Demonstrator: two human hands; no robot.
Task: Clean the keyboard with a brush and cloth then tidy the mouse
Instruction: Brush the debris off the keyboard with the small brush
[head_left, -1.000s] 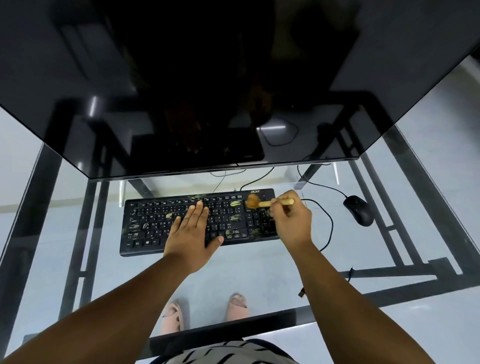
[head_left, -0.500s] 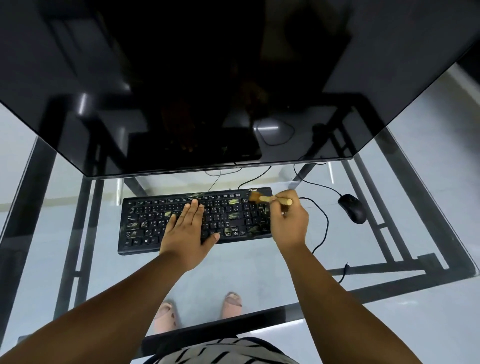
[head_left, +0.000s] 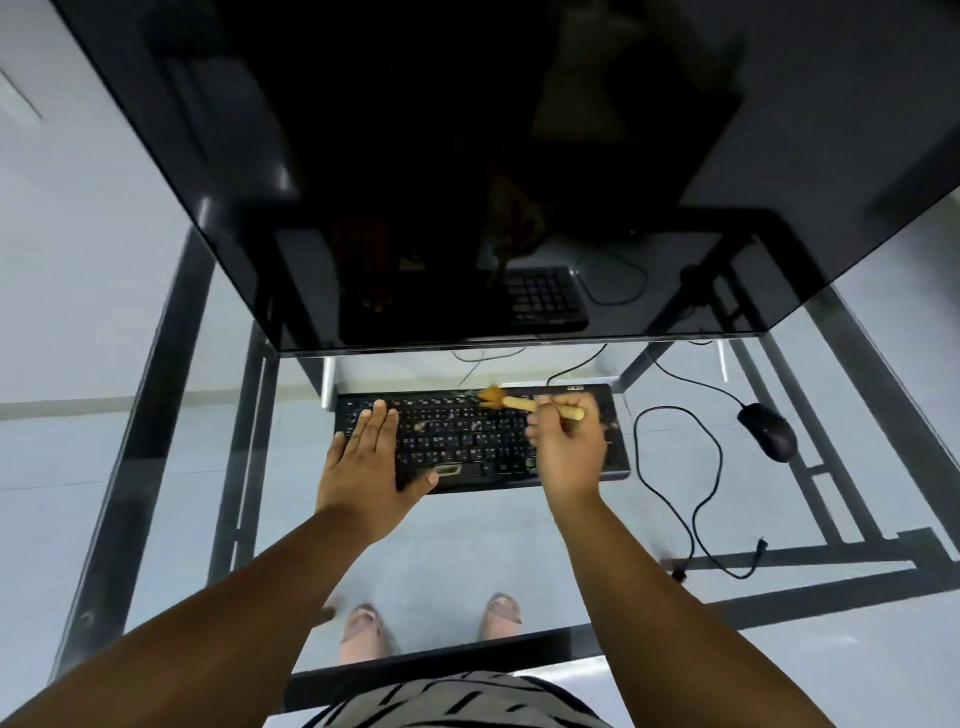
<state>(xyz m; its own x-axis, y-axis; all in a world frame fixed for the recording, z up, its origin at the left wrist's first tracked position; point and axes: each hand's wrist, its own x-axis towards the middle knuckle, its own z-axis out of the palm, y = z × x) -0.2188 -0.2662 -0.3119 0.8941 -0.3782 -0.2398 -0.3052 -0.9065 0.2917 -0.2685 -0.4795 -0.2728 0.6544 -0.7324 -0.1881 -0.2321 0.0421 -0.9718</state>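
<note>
Black keyboard (head_left: 467, 441): flat on the glass table (head_left: 519, 545)
Left hand (head_left: 371, 462): spread open, pressing the keys
Right hand (head_left: 569, 447): wrapped around brush (head_left: 511, 401) (bristles on top row)
Mouse (head_left: 768, 431): far right

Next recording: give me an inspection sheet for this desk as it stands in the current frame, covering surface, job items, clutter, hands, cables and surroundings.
Surface: glass desk top on a dark metal frame; floor and the person's feet visible through it.
Job's things: black keyboard flat on the glass, with yellowish debris on some keys; wooden brush with bristles at the top key row; black mouse to the right, apart from the keyboard. Cloth: nothing seen.
Clutter: nothing seen.
Hands: left hand flat, open, on the keyboard's left part; right hand closed around the brush handle.
Cables: mouse cable looped loosely on the glass between keyboard and mouse.
Surroundings: large dark monitor, switched off, reflecting the desk.
</note>
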